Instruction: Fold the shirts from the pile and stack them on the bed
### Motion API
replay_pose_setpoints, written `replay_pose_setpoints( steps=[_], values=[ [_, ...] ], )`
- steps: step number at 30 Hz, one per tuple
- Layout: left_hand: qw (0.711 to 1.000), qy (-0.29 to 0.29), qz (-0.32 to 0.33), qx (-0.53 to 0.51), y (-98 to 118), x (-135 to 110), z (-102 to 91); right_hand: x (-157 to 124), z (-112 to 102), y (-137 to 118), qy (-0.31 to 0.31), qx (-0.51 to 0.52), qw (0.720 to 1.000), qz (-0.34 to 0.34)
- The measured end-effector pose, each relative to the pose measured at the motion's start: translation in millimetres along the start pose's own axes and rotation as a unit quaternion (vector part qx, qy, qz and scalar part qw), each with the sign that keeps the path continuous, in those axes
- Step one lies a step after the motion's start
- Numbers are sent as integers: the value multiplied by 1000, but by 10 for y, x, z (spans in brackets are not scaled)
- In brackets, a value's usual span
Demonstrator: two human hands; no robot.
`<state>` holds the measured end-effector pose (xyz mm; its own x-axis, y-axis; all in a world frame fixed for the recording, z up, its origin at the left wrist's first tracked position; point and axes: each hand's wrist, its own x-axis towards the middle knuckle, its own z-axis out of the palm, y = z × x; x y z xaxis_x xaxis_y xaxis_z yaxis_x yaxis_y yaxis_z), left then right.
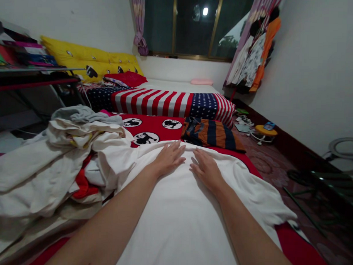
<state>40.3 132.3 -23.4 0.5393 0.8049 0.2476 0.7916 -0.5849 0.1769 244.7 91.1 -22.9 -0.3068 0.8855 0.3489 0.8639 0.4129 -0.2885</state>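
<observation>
White, soft-cloth garment point(179, 225) spreads across the frame's lower centre. At left, the rumpled, cream-fabric heap point(33, 177) could slump onto it if nudged; your flat left hand point(168, 159) and loosely spread right hand point(207, 170), pinching nothing, could wrinkle it by pressing unevenly.

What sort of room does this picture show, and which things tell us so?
Most likely a bedroom: a bed with a stars-and-stripes cover stands below the window, a red pillow lies on it, and clothes hang in the corner.
</observation>
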Motion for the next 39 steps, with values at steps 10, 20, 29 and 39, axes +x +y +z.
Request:
replay_pose_setpoints(
  steps=[10,20,29,39],
  values=[
    [998,-26,-28,46,40,-37,74,-66,22,-61,-96,-85,992,17],
    [991,-66,-98,55,349,-24,-186,-23,-32,-91,-101,-85,991,18],
    [998,-60,16,-8,735,-1336,-448,-1161,-442,-441,-84,-82,990,-72],
    [997,-55,11,-48,751,-1929,-444,-767,-503,-900,-111,151,982,-21]
  ],
)
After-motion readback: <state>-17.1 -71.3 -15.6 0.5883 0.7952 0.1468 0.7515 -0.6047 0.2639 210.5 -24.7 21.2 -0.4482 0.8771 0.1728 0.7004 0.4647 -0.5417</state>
